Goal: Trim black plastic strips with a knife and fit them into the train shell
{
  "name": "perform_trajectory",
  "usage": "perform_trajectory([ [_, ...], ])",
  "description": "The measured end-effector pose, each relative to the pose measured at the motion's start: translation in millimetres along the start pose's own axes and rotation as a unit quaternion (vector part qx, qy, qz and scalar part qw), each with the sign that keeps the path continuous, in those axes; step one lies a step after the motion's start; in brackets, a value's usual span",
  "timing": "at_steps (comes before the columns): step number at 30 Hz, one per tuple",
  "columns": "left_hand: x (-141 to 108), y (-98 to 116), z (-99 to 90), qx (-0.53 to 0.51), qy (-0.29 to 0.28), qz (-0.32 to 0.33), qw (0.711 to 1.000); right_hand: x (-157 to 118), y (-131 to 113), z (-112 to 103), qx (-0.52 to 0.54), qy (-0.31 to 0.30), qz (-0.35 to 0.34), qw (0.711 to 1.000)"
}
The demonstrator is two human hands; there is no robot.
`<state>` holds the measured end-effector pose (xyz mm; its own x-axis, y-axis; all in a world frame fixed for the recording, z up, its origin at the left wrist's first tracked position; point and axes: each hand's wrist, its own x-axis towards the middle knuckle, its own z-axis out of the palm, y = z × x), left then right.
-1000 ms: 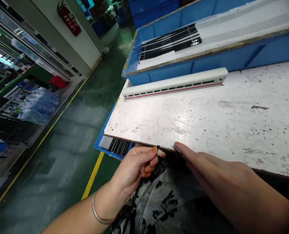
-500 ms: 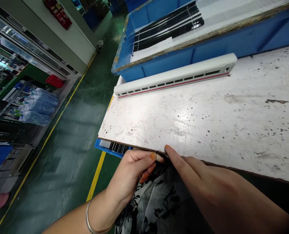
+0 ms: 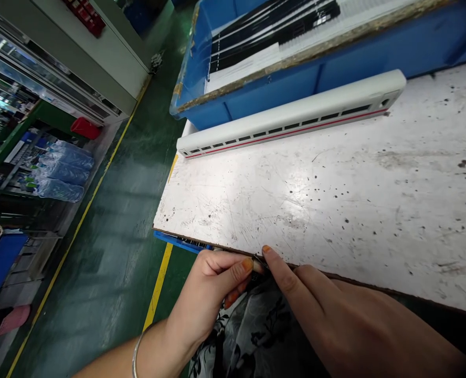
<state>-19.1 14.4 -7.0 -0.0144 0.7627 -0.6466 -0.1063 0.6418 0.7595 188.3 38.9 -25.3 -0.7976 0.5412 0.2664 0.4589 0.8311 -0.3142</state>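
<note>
At the near edge of the white table (image 3: 233, 210), my left hand (image 3: 213, 286) is closed in a pinch, thumb over the fingers. A small pale tip shows beyond the thumb; I cannot tell whether it is a held piece or a covered fingertip. Close on its right is my right hand (image 3: 319, 304), its index finger stretched to the table edge and the other fingers curled under. A thin dark sliver shows by that index fingertip, too small to name. Farther back on the table lies a white model train car shell (image 3: 288, 115) with dark windows and a red stripe.
Behind the train shell stands a large blue crate (image 3: 249, 97) with black and white strips inside. Another blue bin (image 3: 181, 242) shows below the table's left corner. Left are a green floor with yellow lines, a red bucket (image 3: 85, 127) and bagged goods (image 3: 62, 176).
The view has shifted slightly, so the table and train shell look larger. My hands stay together at the edge; the pale tip is now closer to my right index finger.
</note>
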Motion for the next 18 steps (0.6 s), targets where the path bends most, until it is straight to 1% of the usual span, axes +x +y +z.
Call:
perform_trajectory([
  [5,-1,0,-0.1,0.013,0.002,-0.004,1.0,1,0,3,0.001,0.002,-0.004,1.0],
  [9,0,-1,0.0,0.019,0.004,-0.002,1.0,4,0,4,-0.037,0.018,0.002,0.999],
  [13,1,-1,0.6,0.014,0.008,-0.003,1.0,8,-2,0,-0.058,0.033,0.014,0.998],
  [18,1,0,0.6,0.005,0.004,0.0,1.0,9,-6,-6,-0.085,0.008,0.032,0.996],
])
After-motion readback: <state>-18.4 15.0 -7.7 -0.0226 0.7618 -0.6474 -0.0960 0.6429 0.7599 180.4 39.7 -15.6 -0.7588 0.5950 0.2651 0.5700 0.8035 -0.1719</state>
